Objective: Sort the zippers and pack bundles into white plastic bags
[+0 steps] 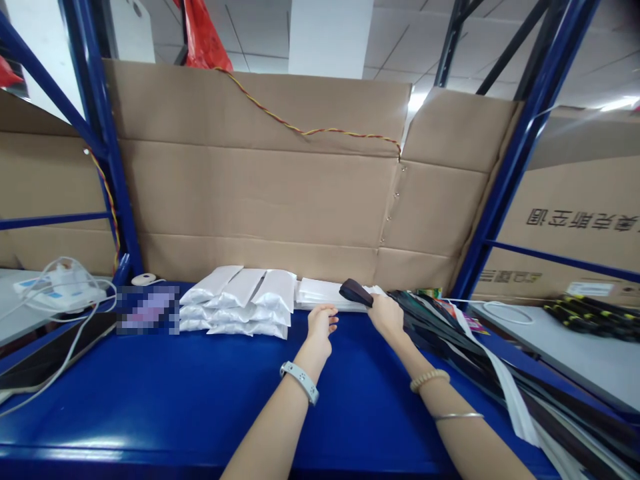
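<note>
My right hand point(387, 317) is closed around one end of a folded dark strip point(355, 292), which sticks out to the left in a loop. Just left of it, my left hand point(323, 323) hovers over the blue table point(210, 393) with its fingers loosely bent and nothing visible in them. Behind both hands lies a low pile of flat white envelopes point(325, 293). Stacked to the left of that are several puffy white packets point(240, 303). A long bundle of dark, green and white strips point(465, 353) runs along the table's right side, beside my right forearm.
A cardboard panel point(260, 193) closes off the back between blue metal posts point(530, 133). At the left are a blurred-out purple item point(150, 309), a dark board point(55, 357) and white cables point(85, 333). More black-and-yellow bundles point(595, 317) lie on the right-hand table.
</note>
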The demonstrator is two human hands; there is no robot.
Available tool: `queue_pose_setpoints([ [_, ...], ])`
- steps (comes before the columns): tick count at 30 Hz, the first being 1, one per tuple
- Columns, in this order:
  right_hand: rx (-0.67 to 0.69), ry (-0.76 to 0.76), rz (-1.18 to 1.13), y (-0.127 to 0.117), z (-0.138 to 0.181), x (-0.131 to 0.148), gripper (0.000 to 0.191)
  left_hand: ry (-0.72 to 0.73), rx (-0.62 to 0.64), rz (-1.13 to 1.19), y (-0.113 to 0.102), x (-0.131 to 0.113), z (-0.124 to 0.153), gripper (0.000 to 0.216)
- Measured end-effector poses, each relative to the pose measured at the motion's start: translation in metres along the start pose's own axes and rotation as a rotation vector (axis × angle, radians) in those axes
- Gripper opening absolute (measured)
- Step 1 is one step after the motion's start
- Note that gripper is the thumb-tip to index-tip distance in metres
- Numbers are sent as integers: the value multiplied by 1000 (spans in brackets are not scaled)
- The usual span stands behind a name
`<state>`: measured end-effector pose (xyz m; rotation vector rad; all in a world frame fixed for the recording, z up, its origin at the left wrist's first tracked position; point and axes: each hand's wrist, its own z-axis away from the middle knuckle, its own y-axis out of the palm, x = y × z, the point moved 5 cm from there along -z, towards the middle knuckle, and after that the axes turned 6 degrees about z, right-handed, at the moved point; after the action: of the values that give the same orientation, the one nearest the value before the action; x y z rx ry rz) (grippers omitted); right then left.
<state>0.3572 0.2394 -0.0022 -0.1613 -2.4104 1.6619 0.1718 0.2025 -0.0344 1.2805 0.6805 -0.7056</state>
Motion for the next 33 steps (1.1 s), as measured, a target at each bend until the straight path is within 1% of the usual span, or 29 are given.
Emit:
queue_pose_setpoints([
  [2,7,14,-17,-1,0,-2,27,4,12,1,0,0,0,19],
  [6,21,20,-68,-7,2,-7,31,14,46,12,-1,0,0,19],
  [10,-55,58,-108,-23,4,-10,34,39,112,41,4,-3,1,16],
  [12,-141,85,-149,-33,8,-8,37,74,155,60,10,-6,4,19],
  [13,-209,93,-206,-38,10,-7,38,98,176,69,13,-8,6,23],
  [16,-433,64,-502,-55,24,6,38,174,230,89,24,-18,11,49],
  [17,-474,37,-607,-58,30,12,39,197,242,91,26,-22,13,59],
  [18,-482,-2,-696,-61,35,20,39,220,249,93,27,-27,15,69],
  [19,-459,-53,-777,-64,40,29,40,248,254,91,28,-32,16,77],
  [21,-353,-183,-929,-68,50,48,39,319,261,78,27,-43,18,86],
  [23,-185,-300,-1063,-71,58,65,42,373,256,55,24,-53,18,88],
  [24,-90,-326,-1124,-71,61,71,44,388,253,46,23,-56,18,88],
  [26,94,-316,-1237,-70,65,77,51,407,253,49,20,-61,17,84],
  [29,342,-289,-1391,-68,67,77,57,449,285,142,19,-69,16,69],
  [31,472,-324,-1479,-70,66,75,52,455,298,203,18,-74,14,59],
  [33,569,-368,-1556,-71,65,70,37,441,309,253,19,-79,11,53],
])
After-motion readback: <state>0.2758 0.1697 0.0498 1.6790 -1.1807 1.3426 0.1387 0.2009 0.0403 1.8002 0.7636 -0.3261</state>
